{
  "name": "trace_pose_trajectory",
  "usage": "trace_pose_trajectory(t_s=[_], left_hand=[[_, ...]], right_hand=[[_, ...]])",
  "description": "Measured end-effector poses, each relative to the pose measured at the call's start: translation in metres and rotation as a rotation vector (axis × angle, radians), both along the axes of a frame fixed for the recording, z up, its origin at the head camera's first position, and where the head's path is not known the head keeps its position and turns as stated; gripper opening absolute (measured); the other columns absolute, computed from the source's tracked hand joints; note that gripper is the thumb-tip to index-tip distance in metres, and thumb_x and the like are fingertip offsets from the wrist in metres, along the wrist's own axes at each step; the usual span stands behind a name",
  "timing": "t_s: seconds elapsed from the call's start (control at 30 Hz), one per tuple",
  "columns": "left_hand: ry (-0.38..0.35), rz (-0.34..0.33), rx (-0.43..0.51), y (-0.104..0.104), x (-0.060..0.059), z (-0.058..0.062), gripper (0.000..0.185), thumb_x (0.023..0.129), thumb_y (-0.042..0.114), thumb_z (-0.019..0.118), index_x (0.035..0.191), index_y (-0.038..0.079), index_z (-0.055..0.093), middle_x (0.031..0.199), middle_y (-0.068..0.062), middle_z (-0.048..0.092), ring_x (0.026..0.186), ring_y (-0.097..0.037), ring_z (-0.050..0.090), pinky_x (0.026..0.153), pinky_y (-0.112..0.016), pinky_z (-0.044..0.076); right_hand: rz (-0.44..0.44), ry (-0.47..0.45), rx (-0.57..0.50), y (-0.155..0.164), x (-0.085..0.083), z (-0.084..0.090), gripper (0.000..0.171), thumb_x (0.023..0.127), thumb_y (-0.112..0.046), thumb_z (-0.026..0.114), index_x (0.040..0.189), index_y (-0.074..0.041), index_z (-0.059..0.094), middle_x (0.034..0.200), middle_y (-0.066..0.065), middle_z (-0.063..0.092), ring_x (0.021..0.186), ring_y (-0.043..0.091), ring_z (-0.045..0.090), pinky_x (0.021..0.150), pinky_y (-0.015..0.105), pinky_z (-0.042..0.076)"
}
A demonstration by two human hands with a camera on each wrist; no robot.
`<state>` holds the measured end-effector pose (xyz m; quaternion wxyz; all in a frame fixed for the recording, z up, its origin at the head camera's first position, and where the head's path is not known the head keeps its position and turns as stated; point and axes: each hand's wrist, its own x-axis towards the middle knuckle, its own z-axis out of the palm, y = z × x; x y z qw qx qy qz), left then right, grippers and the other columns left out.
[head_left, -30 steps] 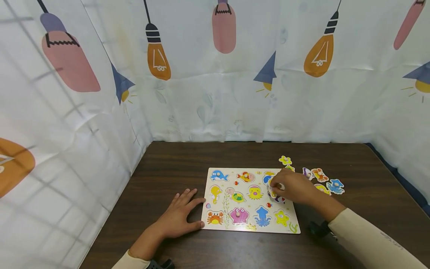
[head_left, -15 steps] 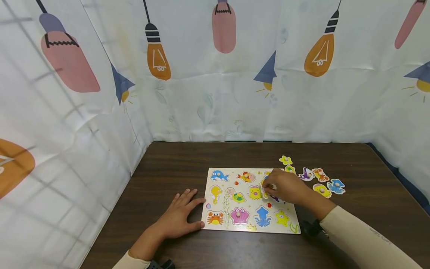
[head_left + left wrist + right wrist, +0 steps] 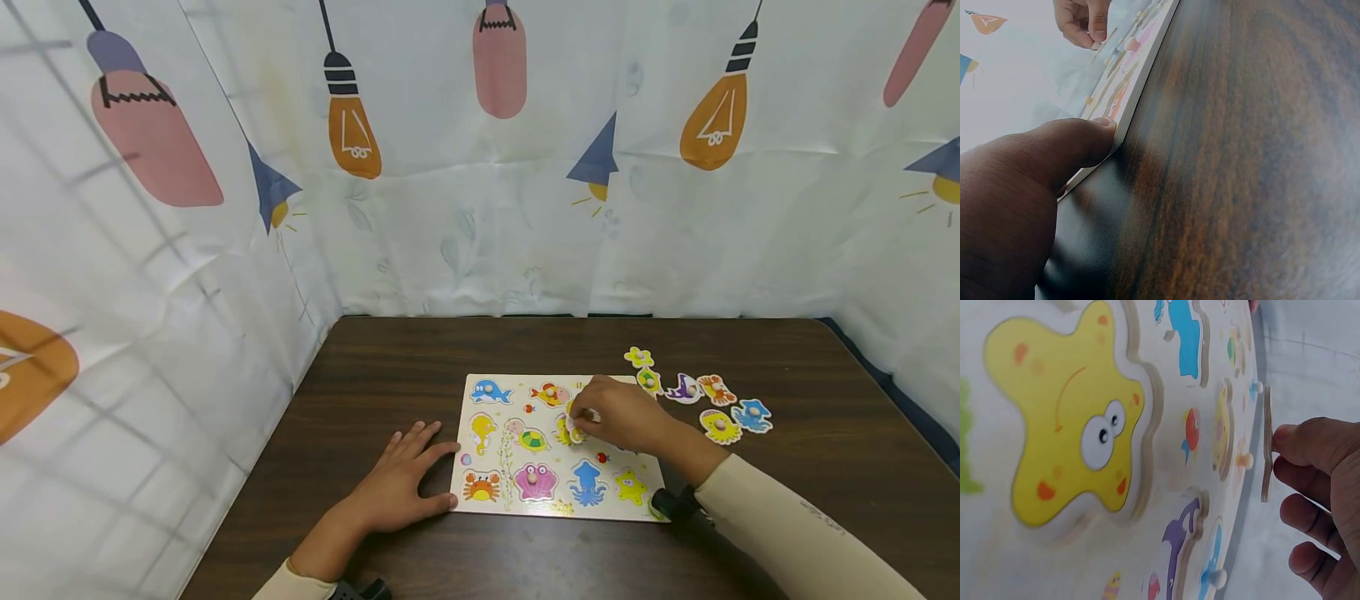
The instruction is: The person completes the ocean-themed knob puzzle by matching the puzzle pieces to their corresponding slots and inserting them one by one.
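A wooden sea-animal puzzle board [image 3: 517, 392] lies on the dark table. My right hand [image 3: 592, 417] hovers over the board's middle, by the yellow octopus, and pinches a small flat puzzle piece [image 3: 576, 427]. The right wrist view has that piece [image 3: 1266, 450] edge-on, just above the board, held at my fingertips [image 3: 1291, 439], with the yellow starfish [image 3: 1072, 425] in its slot close by. My left hand [image 3: 408, 475] rests flat on the table, its thumb [image 3: 1079, 140] against the board's left edge [image 3: 1138, 87].
Several loose animal pieces lie right of the board: a yellow one [image 3: 638, 357], a purple one [image 3: 684, 387], an orange one [image 3: 715, 389] and a blue one [image 3: 752, 414]. A printed curtain [image 3: 480, 167] closes off the back and both sides of the table [image 3: 825, 500].
My right hand has moved left across the board with the piece, from the right-hand column to the middle. The left hand has stayed still.
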<state>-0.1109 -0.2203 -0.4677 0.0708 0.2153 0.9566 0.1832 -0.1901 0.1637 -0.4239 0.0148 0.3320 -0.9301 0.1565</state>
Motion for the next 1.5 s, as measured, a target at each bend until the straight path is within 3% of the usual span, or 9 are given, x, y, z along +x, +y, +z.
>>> trace_pose_trajectory(t_s=[0.87, 1.5], left_hand=[[0.017, 0.001, 0.004, 0.0, -0.001, 0.0, 0.073, 0.088, 0.069, 0.065, 0.151, 0.033, 0.049, 0.165, -0.009, 0.03, 0.154, -0.035, 0.019, 0.121, -0.06, 0.01], [0.003, -0.002, 0.01, 0.0, 0.0, 0.0, 0.073, 0.088, 0.07, 0.064, 0.15, 0.033, 0.05, 0.165, -0.01, 0.029, 0.154, -0.035, 0.018, 0.121, -0.061, 0.009]], right_hand=[[0.067, -0.031, 0.013, -0.042, -0.008, 0.005, 0.005, 0.089, -0.027, 0.082, 0.094, -0.026, 0.08, 0.084, -0.02, 0.06, 0.083, 0.005, 0.05, 0.06, 0.024, 0.047], [0.125, -0.047, 0.017, -0.072, -0.012, 0.009, 0.005, 0.092, -0.027, 0.079, 0.096, -0.025, 0.08, 0.085, -0.021, 0.065, 0.084, 0.005, 0.051, 0.063, 0.026, 0.048]])
